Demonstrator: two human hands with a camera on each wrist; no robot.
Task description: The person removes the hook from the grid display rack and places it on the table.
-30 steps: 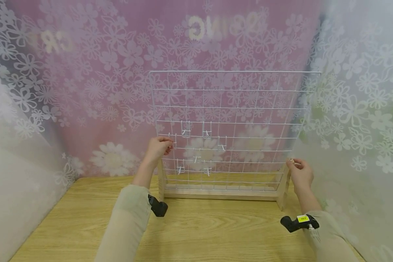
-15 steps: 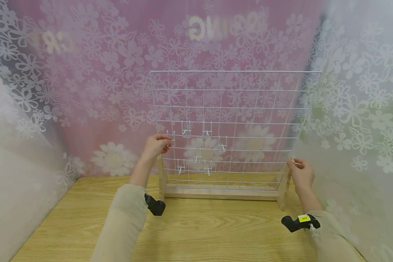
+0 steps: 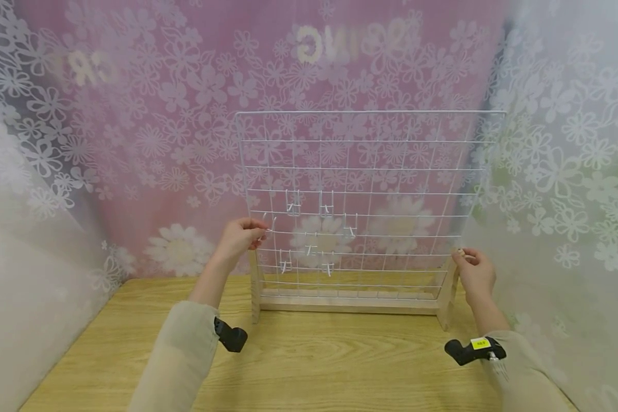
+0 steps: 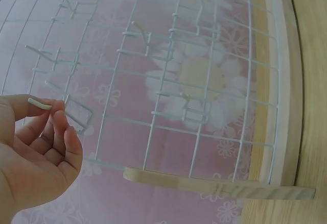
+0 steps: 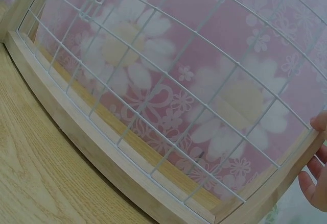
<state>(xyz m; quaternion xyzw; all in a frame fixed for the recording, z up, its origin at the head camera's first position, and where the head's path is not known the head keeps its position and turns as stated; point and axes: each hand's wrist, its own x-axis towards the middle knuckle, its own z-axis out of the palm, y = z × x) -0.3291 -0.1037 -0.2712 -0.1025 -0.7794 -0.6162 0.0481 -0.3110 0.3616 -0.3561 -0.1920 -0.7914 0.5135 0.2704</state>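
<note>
A white wire grid (image 3: 372, 194) stands upright in a pale wooden stand (image 3: 347, 305). At the grid's left edge my left hand (image 3: 240, 236) pinches a white wire hook (image 4: 79, 113) between thumb and fingertips. In the left wrist view the hook's rectangular wire end points toward the grid; it looks tilted, and whether it touches the grid I cannot tell. My right hand (image 3: 478, 273) holds the top of the stand's right upright (image 3: 447, 292), thumb and fingers on either side of the wood and the grid edge. Several similar hooks (image 3: 350, 230) hang on the grid's left half.
The stand rests on a wood-grain table (image 3: 309, 366). Behind it hangs a pink curtain (image 3: 175, 143) with white flowers, and a pale flowered curtain (image 3: 571, 229) closes off the right side.
My left hand has drawn back left and slightly down with the hook, whose prongs now tilt away from the horizontal wire. My right hand stays at the upright.
</note>
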